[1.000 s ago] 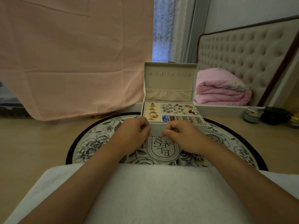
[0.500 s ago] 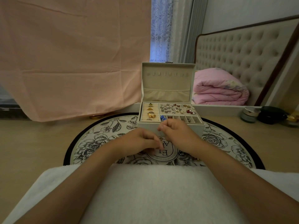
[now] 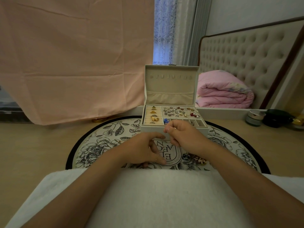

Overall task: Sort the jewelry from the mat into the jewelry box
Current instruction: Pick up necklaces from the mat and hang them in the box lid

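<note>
On the oval label (image 3: 176, 153) in the middle of my round mat (image 3: 105, 134) I read upside-down letters in three rows: N, AEG, EL. The rest is hidden.

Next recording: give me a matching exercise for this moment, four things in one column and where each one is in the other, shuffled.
Things
1. left hand
2. right hand
3. gold bow piece
4. pink quilt

Places
A. in the left section of the jewelry box
B. folded, behind and to the right of the box
C. low over the middle of the mat, fingers spread
D. at the box's front edge, pinching a small piece

Pairs: 1-C, 2-D, 3-A, 4-B
</note>
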`<state>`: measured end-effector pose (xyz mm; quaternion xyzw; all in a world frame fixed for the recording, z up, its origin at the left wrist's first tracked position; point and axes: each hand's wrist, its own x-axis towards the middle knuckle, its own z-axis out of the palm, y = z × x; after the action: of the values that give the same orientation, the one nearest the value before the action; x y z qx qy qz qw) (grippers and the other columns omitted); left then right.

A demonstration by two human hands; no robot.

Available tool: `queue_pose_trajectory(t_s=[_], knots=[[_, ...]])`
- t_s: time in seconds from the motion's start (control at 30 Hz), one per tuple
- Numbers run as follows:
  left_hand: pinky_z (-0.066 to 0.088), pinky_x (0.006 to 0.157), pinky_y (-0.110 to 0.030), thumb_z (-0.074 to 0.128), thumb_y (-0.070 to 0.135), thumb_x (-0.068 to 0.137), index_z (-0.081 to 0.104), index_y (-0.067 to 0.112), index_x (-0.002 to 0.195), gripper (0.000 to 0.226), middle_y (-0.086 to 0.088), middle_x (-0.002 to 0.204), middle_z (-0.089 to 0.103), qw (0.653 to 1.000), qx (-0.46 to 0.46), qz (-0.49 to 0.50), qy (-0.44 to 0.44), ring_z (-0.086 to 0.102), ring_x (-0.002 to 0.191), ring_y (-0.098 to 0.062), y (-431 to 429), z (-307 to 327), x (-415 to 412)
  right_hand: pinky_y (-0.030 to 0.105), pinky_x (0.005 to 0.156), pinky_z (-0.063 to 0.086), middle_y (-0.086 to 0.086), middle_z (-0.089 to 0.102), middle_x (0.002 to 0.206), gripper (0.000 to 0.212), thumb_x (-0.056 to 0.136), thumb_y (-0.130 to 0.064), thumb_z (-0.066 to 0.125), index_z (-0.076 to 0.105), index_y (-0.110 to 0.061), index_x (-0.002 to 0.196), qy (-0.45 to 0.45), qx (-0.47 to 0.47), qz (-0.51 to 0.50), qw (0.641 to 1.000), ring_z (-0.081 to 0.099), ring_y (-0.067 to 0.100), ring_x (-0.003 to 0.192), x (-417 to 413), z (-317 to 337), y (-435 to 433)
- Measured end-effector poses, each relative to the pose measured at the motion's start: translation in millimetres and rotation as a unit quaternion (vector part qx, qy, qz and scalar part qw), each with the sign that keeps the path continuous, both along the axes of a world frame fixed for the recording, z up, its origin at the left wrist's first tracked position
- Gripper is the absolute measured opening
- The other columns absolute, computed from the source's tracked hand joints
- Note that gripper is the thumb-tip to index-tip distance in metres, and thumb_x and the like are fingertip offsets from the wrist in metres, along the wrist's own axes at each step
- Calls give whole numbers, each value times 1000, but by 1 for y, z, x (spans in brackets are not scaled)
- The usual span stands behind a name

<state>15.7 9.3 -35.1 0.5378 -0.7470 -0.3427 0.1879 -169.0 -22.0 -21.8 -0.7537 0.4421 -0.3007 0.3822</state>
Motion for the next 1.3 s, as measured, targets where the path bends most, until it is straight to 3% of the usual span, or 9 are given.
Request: queue_pose_trajectory(t_s=[0.17, 0.43, 0.57, 0.67, 0.8, 0.87, 0.97, 1.07, 1.3], knots=[[50, 99, -32, 89, 43, 65, 39, 40, 145, 95, 17, 93, 73, 999, -33, 10, 21, 66, 89, 4, -4, -3, 11, 31, 77, 50, -8, 68, 89, 18, 103, -32, 50, 63, -26, 93, 89, -80, -32, 992, 62, 8, 85, -8, -6, -5], [49, 85, -20, 89, 34, 69, 33, 42, 146, 96, 16, 93, 72, 997, -57, 17, -41, 60, 75, 12, -4, 0, 20, 29, 65, 45, -9, 61, 82, 18, 105, -30, 44, 59, -23, 97, 158, -100, -31, 982, 55, 7, 71, -10, -9, -6], [45, 76, -12, 80, 25, 81, 63, 37, 125, 49, 18, 94, 71, 989, -82, 8, -125, 59, 80, 10, -7, 8, 21, 26, 66, 44, -11, 61, 86, 16, 103, -31, 49, 60, -27, 93, 167, -104, -20, 980, 56, 6, 76, -10, -8, -7], [45, 77, -6, 69, 9, 89, 71, 35, 118, 39, 16, 108, 70, 979, -93, -2, -180, 62, 92, 3, -8, 13, 18, 25, 65, 44, -10, 61, 77, 16, 103, -31, 51, 61, -30, 89, 154, -100, -4, 983, 55, 5, 69, -10, -7, -6], [49, 95, -24, 54, -2, 91, 71, 45, 112, 53, 12, 128, 58, 967, -97, -3, -234, 57, 109, -10, -6, 17, 13, 34, 66, 56, -3, 70, 79, 16, 102, -31, 53, 62, -25, 90, 135, -85, 5, 987, 64, 8, 64, -10, -3, -5], [50, 92, -27, 56, 4, 92, 70, 41, 110, 44, 10, 122, 54, 972, -113, 5, -208, 57, 106, -12, -4, 20, 9, 39, 73, 59, -2, 74, 80, 17, 102, -30, 53, 62, -22, 90, 122, -76, 12, 990, 69, 10, 67, -10, 1, -4], [56, 87, -31, 66, 24, 92, 64, 30, 110, 19, 12, 107, 66, 992, -110, 55, 1, 66, 97, -8, 1, 23, 0, 45, 85, 57, -8, 76, 78, 18, 101, -33, 56, 64, -23, 89, 102, -71, 18, 992, 72, 10, 79, -11, 7, -4], [51, 93, -30, 77, 31, 83, 58, 28, 120, 41, 9, 101, 76, 982, -20, 59, 177, 70, 96, -3, 7, 23, -12, 43, 83, 56, -5, 76, 76, 19, 100, -32, 58, 65, -26, 83, 71, -75, 15, 995, 72, 14, 79, -9, 13, -3], [39, 52, -17, 68, 32, 91, 71, 20, 92, 13, 11, 61, 57, 981, -20, 89, 169, 45, 50, -2, 6, 22, -14, 22, 56, 48, -8, 60, 54, 15, 100, -20, 60, 66, -14, 88, -4, -60, 3, 998, 57, 6, 49, -11, 25, -1]])
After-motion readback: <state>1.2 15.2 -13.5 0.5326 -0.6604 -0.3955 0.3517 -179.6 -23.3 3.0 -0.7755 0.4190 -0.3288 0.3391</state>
